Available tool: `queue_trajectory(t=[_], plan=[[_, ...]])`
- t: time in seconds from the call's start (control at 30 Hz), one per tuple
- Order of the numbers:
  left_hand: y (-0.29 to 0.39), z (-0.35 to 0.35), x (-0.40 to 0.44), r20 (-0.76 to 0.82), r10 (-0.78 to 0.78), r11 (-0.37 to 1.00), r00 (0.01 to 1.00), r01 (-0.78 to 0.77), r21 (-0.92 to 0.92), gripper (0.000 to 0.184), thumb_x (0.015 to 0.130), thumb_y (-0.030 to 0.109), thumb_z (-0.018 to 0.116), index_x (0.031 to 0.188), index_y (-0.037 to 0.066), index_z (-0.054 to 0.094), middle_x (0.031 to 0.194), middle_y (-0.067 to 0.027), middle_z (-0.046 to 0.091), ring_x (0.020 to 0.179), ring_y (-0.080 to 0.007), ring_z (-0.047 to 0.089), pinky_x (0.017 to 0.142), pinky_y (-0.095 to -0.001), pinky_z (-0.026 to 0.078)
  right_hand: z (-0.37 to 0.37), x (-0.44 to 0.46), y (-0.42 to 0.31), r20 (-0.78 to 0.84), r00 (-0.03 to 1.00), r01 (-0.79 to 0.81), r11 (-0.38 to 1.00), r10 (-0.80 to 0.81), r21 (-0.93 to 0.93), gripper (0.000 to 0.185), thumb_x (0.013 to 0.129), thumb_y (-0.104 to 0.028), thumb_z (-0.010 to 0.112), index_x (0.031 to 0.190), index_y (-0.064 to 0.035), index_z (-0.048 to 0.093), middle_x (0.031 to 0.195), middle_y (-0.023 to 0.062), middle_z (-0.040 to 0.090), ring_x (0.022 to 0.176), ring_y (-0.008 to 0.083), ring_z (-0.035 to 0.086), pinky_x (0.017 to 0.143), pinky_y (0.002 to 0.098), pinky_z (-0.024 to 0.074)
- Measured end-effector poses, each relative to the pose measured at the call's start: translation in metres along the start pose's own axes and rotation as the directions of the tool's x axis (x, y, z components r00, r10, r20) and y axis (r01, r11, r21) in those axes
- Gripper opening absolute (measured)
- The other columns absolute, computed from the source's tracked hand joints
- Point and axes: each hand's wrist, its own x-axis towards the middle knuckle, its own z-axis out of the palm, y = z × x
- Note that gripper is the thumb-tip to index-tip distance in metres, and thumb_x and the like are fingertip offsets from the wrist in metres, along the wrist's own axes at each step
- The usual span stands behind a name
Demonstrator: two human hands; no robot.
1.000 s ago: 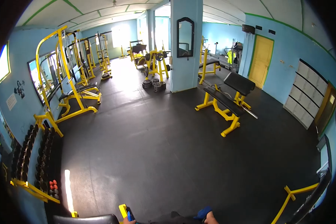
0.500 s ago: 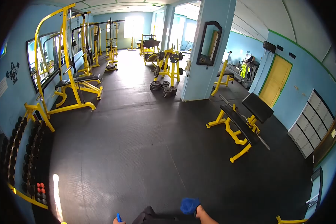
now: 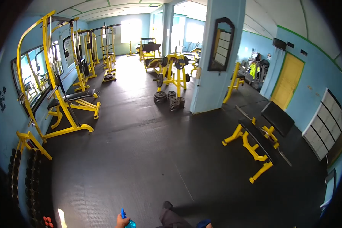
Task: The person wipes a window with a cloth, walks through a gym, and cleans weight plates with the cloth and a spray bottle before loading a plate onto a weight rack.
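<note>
At the bottom edge of the head view, my left hand (image 3: 121, 221) is closed around a spray bottle (image 3: 131, 224) with a blue top and blue-tinted body. Only the upper part of the bottle shows. Further right, a blue cloth (image 3: 203, 223) is bunched at my right hand (image 3: 209, 226), which is mostly cut off by the frame. Between the two hands, my leg in dark trousers (image 3: 171, 216) steps onto the black floor.
A yellow-framed bench (image 3: 254, 142) with a bar stands to the right. Dumbbell racks (image 3: 33, 171) and a yellow machine (image 3: 64, 106) line the left wall. Weight plates (image 3: 160, 97) are stacked beside a blue pillar (image 3: 211, 87). A yellow door (image 3: 288, 79) is at right.
The view has moved forward, bringing the bench and pillar nearer. My left hand and the bottle have come further into view, while my right hand with the cloth has dropped lower.
</note>
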Motion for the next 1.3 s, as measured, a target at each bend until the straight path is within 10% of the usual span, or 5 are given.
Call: queue_trajectory(t=[0.47,0.53,1.07,1.13,1.3], plan=[[0.112,-0.032,0.202,-0.137,-0.380,0.923,0.915,0.365,-0.122,0.054,0.063,0.015,0.078,0.113,0.007,0.060,0.097,-0.0087,0.065,0.088,-0.0203,0.066,0.080,-0.0344,0.053,0.360,0.186,-0.278,0.018,0.988,0.148,0.885,-0.156,-0.441,0.056,0.093,-0.053,0.051,0.125,-0.0076,0.056,0.115,0.0103,0.063,0.099,0.0250,0.064,0.083,0.0406,0.0536],[0.127,-0.039,0.253,-0.143,-0.312,0.946,0.939,0.293,-0.140,0.054,0.062,0.015,0.078,0.113,0.006,0.060,0.097,-0.0087,0.065,0.088,-0.0204,0.066,0.080,-0.0345,0.053,0.415,0.219,-0.298,0.313,0.929,0.285,0.922,-0.198,-0.262,0.053,0.094,-0.052,0.049,0.124,-0.0093,0.057,0.112,0.0100,0.063,0.098,0.0249,0.064,0.084,0.0413,0.0539],[0.413,-0.114,0.703,-0.001,-0.001,0.999,1.000,0.001,0.042,0.059,0.064,0.019,0.075,0.120,0.008,0.060,0.111,-0.0125,0.065,0.106,-0.0283,0.063,0.094,-0.0373,0.049,0.674,0.341,-0.391,0.130,0.967,0.192,0.963,-0.218,0.187,0.051,0.093,-0.054,0.045,0.109,-0.0107,0.066,0.106,0.0065,0.068,0.100,0.0271,0.065,0.091,0.0435,0.0525],[0.441,-0.103,0.754,0.000,0.093,0.993,0.996,-0.092,0.071,0.059,0.064,0.020,0.074,0.120,0.009,0.060,0.111,-0.0137,0.065,0.107,-0.0296,0.063,0.094,-0.0382,0.049,0.694,0.383,-0.413,0.034,0.985,0.166,0.980,-0.171,0.105,0.055,0.092,-0.053,0.041,0.127,-0.0148,0.059,0.130,0.0005,0.059,0.120,0.0237,0.054,0.107,0.0452,0.0384],[0.527,-0.100,0.830,0.051,0.017,0.986,0.999,-0.025,0.168,0.056,0.063,0.023,0.073,0.116,0.008,0.062,0.110,-0.0158,0.065,0.107,-0.0319,0.062,0.094,-0.0402,0.049,0.802,0.447,-0.519,-0.040,0.996,0.082,0.958,-0.074,0.275,0.047,0.089,-0.054,0.051,0.111,-0.0143,0.063,0.107,0.0038,0.065,0.100,0.0239,0.062,0.090,0.0454,0.0501]])
